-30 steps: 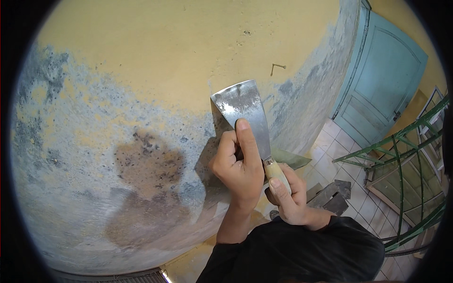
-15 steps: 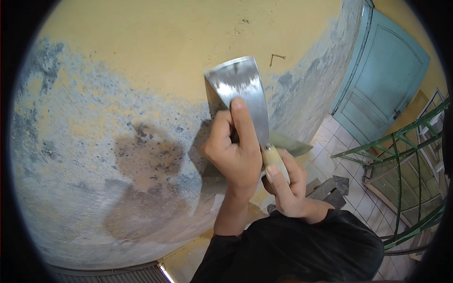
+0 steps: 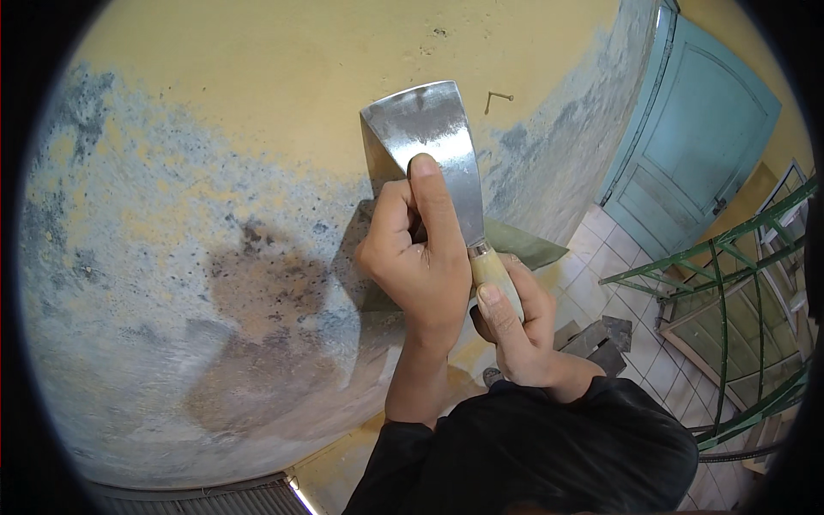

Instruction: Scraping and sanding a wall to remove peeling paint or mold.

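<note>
A wide-bladed scraper (image 3: 442, 129) is held up in front of a wall, its shiny metal blade pointing upward. My right hand (image 3: 528, 343) wraps round its pale yellowish handle (image 3: 491, 273), thumb along the front. Closed on the lower blade, my left hand (image 3: 421, 275) presses its thumb flat against the metal; its other fingers are curled and partly hidden behind. A flat green piece (image 3: 528, 247) with a pointed corner shows behind both hands; what it is or whether it is held, I cannot tell. The wall (image 3: 163, 232) is yellow above, with worn, blue-grey patches below.
A bent nail (image 3: 498, 99) sticks out of the wall right of the blade. Farther right are a blue door (image 3: 695, 129) and a green metal frame (image 3: 721, 326). Grey flat pieces (image 3: 601, 343) lie on the tiled floor (image 3: 661, 369). A dark ridged surface (image 3: 197, 502) runs along the bottom left.
The scraper and both hands have risen slightly and shifted a little left. Both grips look the same as before.
</note>
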The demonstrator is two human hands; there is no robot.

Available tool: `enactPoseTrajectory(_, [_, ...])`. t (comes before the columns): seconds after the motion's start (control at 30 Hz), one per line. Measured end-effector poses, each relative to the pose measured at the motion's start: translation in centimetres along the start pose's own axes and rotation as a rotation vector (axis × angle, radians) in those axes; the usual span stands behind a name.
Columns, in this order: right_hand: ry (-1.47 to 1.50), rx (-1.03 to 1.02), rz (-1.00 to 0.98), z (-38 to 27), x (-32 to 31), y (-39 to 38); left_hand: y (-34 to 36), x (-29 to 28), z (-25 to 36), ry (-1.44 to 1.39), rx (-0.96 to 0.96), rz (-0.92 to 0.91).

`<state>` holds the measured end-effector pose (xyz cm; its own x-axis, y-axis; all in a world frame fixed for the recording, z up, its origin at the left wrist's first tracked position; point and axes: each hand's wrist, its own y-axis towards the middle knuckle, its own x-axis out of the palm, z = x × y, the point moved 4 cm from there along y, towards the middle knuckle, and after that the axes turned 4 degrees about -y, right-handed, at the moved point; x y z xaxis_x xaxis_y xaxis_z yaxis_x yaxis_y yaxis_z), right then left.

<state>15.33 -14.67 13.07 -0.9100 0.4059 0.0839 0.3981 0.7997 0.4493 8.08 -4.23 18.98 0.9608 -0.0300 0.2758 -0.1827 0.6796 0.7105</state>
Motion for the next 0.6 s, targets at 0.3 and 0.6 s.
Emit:
enactPoseTrajectory(0.3, [-0.073, 0.026, 0.016, 0.4, -0.2, -0.2, -0.3, 0.0, -0.1, 0.067, 0.056, 0.011])
enactPoseTrajectory(0.6, [-0.058, 0.085, -0.005, 1.7, -0.5, -1.9, -2.2, -0.8, -0.9, 0.031, -0.028, -0.003])
